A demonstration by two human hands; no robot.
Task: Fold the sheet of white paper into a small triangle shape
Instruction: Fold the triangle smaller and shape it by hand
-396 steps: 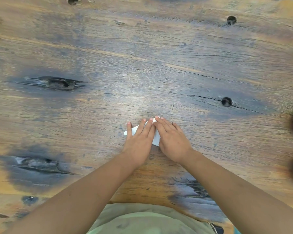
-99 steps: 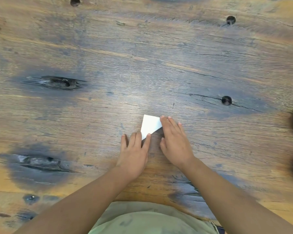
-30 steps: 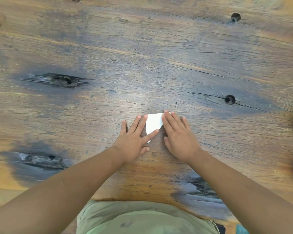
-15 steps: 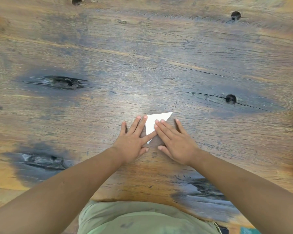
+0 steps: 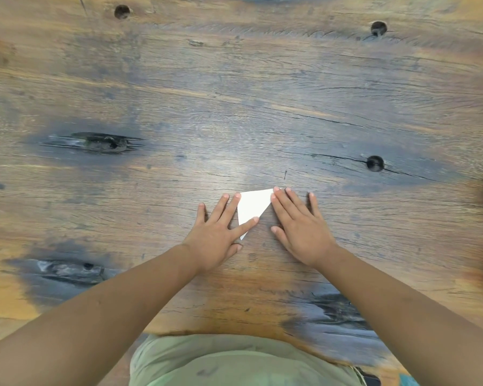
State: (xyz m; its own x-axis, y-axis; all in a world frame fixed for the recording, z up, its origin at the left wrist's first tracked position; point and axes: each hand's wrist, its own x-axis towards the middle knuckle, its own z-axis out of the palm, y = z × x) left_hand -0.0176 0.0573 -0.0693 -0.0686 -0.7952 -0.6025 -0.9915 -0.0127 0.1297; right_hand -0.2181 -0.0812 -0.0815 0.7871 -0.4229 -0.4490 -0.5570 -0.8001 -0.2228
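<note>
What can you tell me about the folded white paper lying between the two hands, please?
The white paper is folded into a small plain triangle lying flat on the wooden table, one corner pointing toward the person. The left hand lays its index finger across the lower part; the right hand touches the far right corner with its fingertips. Both hands lie flat.

White paper point(image 5: 252, 205) on brown, dark-blotched, grainy wooden table point(image 5: 234, 107); olive shirt point(image 5: 234, 363).

Soft, even light falls from above on the wooden table point(image 5: 234, 107), a pale sheen glowing mid-board, only faint shadows hugging the left hand point(image 5: 216, 232) and right hand point(image 5: 300, 229), while wide-angle bowing curves the grain and the frame edges smear into blur.
</note>
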